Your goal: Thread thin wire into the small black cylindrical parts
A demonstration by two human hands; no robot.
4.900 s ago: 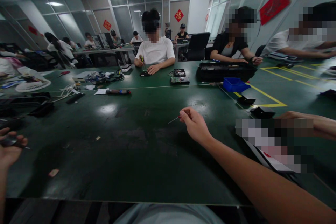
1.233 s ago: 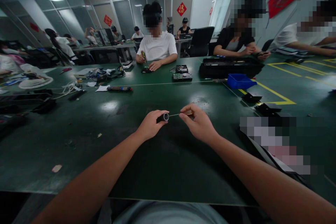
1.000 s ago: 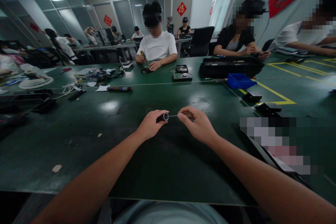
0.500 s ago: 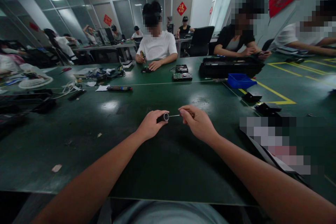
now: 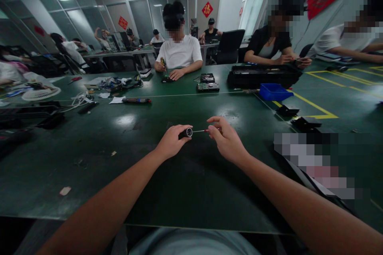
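My left hand [image 5: 172,142] is closed round a black cylinder with a silvery ring at its end, which looks like a flashlight head [image 5: 188,132]. The ringed end faces me and to the right. My right hand [image 5: 225,137] grips a screwdriver [image 5: 200,130] with a thin metal shaft and a reddish handle, mostly hidden by the fingers. Its shaft lies level and reaches left to the rim of the cylinder. Whether the tip sits in a screw I cannot tell. The right index finger is raised a little off the handle.
On the green table [image 5: 185,195] lie a pen-shaped electric tool [image 5: 137,101], hard drives [image 5: 208,87], a blue tray [image 5: 274,92] and a long black casing [image 5: 265,76]. Black brackets [image 5: 305,123] lie at the right. A co-worker [image 5: 178,53] sits opposite with a screwdriver.
My right fingers have loosened and the index finger has lifted, showing more of the reddish handle. My left hand and the cylinder have stayed in place.
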